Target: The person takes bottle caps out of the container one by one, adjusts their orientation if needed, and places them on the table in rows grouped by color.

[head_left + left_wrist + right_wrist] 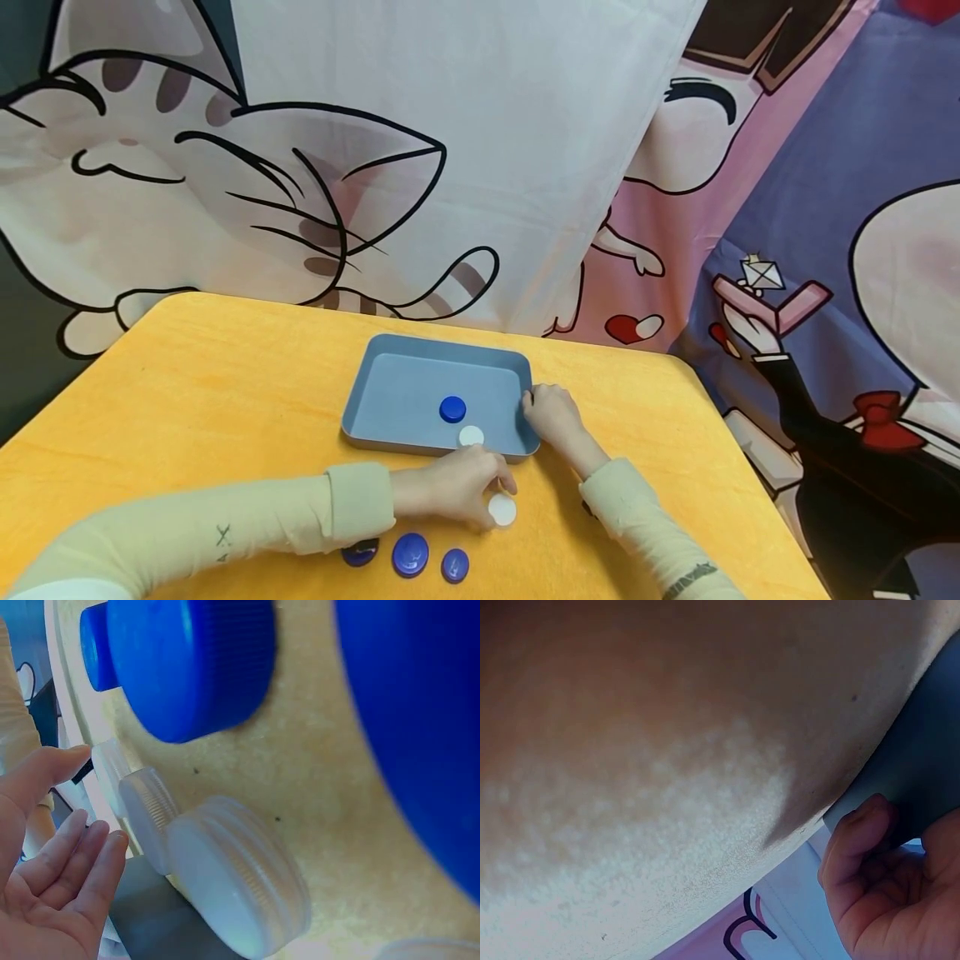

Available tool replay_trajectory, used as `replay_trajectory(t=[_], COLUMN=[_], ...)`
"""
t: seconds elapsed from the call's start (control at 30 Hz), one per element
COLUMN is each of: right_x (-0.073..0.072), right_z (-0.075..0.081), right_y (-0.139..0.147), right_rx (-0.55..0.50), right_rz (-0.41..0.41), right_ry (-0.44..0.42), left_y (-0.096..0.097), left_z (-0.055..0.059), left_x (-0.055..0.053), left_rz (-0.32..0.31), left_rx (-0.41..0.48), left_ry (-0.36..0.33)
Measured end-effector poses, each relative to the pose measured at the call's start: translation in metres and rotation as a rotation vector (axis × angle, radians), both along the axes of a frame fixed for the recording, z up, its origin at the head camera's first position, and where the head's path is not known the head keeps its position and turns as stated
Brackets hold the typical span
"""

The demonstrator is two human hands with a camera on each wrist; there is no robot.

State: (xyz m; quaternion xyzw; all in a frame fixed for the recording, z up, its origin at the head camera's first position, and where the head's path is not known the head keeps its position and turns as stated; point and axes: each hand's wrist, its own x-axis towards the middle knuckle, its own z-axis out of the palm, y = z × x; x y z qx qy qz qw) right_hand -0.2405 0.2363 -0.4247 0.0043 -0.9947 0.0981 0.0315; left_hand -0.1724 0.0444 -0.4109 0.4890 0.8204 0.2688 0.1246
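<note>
In the head view, my left hand [459,485] is just outside the tray's near edge, thumb and fingers spread around a white round cap [502,510] on the table. In the left wrist view, the thumb tip is near the edge of the farthest translucent white cap [111,780], the other fingers apart from it. Closer white caps [240,874] stand in line. My right hand [555,414] grips the right wall of a blue-grey tray [405,392]; its fingers curl at the tray's edge in the right wrist view. Inside lie a blue cap [452,409] and a white cap [471,436].
Blue caps lie near the table's front: a larger one [410,555], a smaller one [455,566], and a dark blue one [360,552] partly under the left sleeve. The yellow table [247,392] ends at a printed cloth backdrop [480,167].
</note>
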Motion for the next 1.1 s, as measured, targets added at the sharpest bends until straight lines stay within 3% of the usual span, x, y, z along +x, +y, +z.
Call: replay_trajectory(t=[0.1,0.33,0.53,0.77,1.1], right_x=[0.000,0.000,0.001,0.000,0.000], right_z=[0.000,-0.001,-0.001,0.000,0.001], right_y=[0.000,0.000,0.000,0.000,0.000], right_rx=[-0.007,-0.003,-0.008,0.007,-0.001], right_rz=[-0.007,-0.003,0.006,0.014,0.007], right_ry=[-0.012,0.000,0.013,0.036,0.016], left_y=[-0.001,-0.002,-0.004,-0.007,-0.017], left_z=[0.003,0.009,0.012,0.014,0.027], left_x=[0.000,-0.002,-0.009,-0.019,-0.043], left_rz=[0.002,0.059,0.075,0.115,0.192], left_rx=[0.008,0.024,0.099,0.163,0.189], left_ry=[0.004,-0.060,-0.057,-0.028,0.013])
